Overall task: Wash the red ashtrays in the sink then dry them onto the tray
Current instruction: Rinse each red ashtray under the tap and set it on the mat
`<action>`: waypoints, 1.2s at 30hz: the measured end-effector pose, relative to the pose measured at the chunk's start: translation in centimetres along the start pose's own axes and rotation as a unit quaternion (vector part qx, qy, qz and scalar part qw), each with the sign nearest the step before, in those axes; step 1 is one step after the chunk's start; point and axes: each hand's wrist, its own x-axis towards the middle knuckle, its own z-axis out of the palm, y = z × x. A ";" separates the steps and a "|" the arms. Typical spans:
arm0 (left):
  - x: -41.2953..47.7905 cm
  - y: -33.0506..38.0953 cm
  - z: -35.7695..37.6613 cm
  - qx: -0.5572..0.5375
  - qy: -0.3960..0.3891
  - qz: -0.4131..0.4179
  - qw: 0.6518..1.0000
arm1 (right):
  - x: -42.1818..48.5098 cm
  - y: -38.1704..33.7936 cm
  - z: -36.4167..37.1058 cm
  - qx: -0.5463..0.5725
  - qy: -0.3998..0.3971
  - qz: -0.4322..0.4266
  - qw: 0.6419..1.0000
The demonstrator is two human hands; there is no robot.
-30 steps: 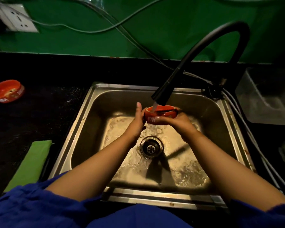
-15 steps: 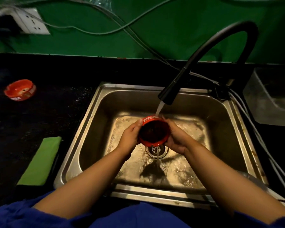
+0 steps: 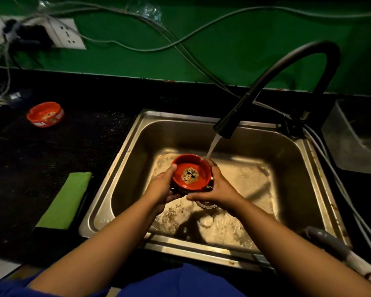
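Clasped between the left hand (image 3: 162,188) and right hand (image 3: 217,189), the red ashtray (image 3: 192,173) has been turned bowl-up, water (image 3: 213,145) now striking its 1 o'clock rim, so washing is judged ongoing.

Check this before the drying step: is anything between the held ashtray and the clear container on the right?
Partly: the black faucet stands at the sink's back right corner, beside the clear container. The ashtray would also have to clear the sink's right wall.
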 end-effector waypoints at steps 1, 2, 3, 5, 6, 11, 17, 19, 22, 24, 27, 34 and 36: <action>-0.2 0.1 0.0 -0.007 0.006 0.001 1.000 | 0.0 0.1 0.5 -0.026 0.013 -0.022 0.999; -0.4 0.1 0.1 -0.014 0.010 -0.002 1.000 | 0.2 0.2 1.0 -0.038 0.029 -0.037 0.998; -0.7 0.0 0.0 -0.022 0.014 -0.008 1.000 | 0.3 0.3 1.6 -0.044 0.045 -0.049 0.997; -1.2 0.0 -0.5 -0.028 0.022 -0.015 0.999 | 0.9 0.2 2.8 -0.057 0.078 -0.065 0.993; -1.5 0.1 -0.9 -0.024 0.028 -0.013 0.999 | 1.1 0.0 3.4 -0.062 0.088 -0.075 0.991; -1.8 1.9 -4.9 0.078 0.050 0.073 0.993 | 2.6 -1.8 6.3 -0.051 0.111 -0.124 0.985; 0.0 6.3 -13.8 0.293 0.178 0.255 0.904 | 8.0 -5.2 11.0 -0.071 0.120 -0.143 0.980; 1.2 7.5 -18.2 0.332 0.185 0.274 0.884 | 11.0 -6.8 13.4 -0.075 0.121 -0.139 0.980; 3.4 8.3 -24.6 0.382 0.176 0.275 0.865 | 15.5 -9.2 17.1 -0.096 0.113 -0.141 0.979; 5.0 8.6 -28.5 0.416 0.158 0.247 0.861 | 18.5 -10.6 19.8 -0.109 0.103 -0.140 0.979; 7.4 8.9 -33.0 0.513 0.147 0.216 0.818 | 21.8 -11.2 23.0 -0.113 0.109 -0.130 0.979; 10.1 7.9 -38.3 0.672 0.114 0.188 0.707 | 24.9 -10.8 26.3 -0.149 0.113 -0.108 0.976; 10.4 7.4 -38.5 0.674 0.121 0.203 0.700 | 25.0 -10.7 26.5 -0.168 0.123 -0.104 0.972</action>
